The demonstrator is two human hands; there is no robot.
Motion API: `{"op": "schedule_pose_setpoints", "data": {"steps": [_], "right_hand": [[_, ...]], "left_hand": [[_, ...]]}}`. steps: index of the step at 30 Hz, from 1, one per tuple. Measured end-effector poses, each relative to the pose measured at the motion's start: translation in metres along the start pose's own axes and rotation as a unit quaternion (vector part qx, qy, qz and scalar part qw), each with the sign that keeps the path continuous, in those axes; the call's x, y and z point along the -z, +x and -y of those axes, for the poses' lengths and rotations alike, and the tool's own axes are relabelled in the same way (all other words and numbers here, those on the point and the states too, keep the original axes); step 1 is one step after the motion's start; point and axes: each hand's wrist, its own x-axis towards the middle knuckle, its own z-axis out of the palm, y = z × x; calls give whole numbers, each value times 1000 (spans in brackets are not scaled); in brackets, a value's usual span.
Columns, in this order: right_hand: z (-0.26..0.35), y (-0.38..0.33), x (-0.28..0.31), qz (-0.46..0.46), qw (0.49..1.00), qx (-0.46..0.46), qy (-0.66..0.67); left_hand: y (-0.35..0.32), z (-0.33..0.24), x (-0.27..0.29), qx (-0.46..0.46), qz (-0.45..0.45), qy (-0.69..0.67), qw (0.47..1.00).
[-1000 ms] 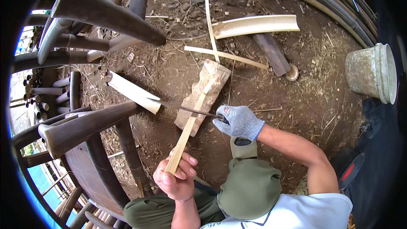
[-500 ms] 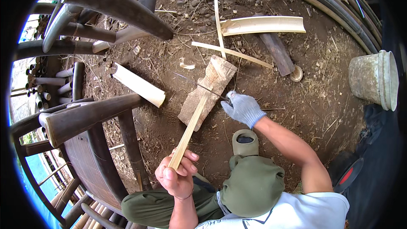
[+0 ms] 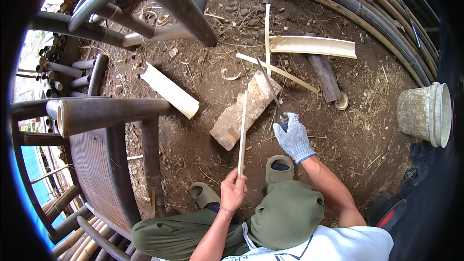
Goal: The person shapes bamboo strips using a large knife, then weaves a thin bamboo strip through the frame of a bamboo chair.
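Gripping the near end of a thin bamboo strip [image 3: 242, 133], the bare left hand [image 3: 233, 192] has its fingers wrapped shut around it, with the strip standing on edge and its far end resting against the wooden chopping block [image 3: 245, 111] on the dirt. Half a second ago the strip lay flatter and leaned left; it now points almost straight away from the person. The gloved right hand [image 3: 292, 138] is closed around the handle of a long knife [image 3: 269, 87], whose blade has swung from lying across the block to angling up and away over it. That hand has also dropped back toward the green sandal [image 3: 279, 166]. A split bamboo half [image 3: 169, 90] lies left of the block, another [image 3: 313, 46] beyond it, and a pale bucket [image 3: 425, 114] stands at the right.
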Motion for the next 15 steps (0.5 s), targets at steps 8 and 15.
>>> {"op": "schedule_pose_setpoints", "data": {"steps": [8,15], "right_hand": [[10,0,-46,-19,999,25,42],[15,18,-73,27,998,13,-52]], "left_hand": [[45,15,-20,-86,-90,128,984],[50,31,-20,-83,-87,120,985]]}}
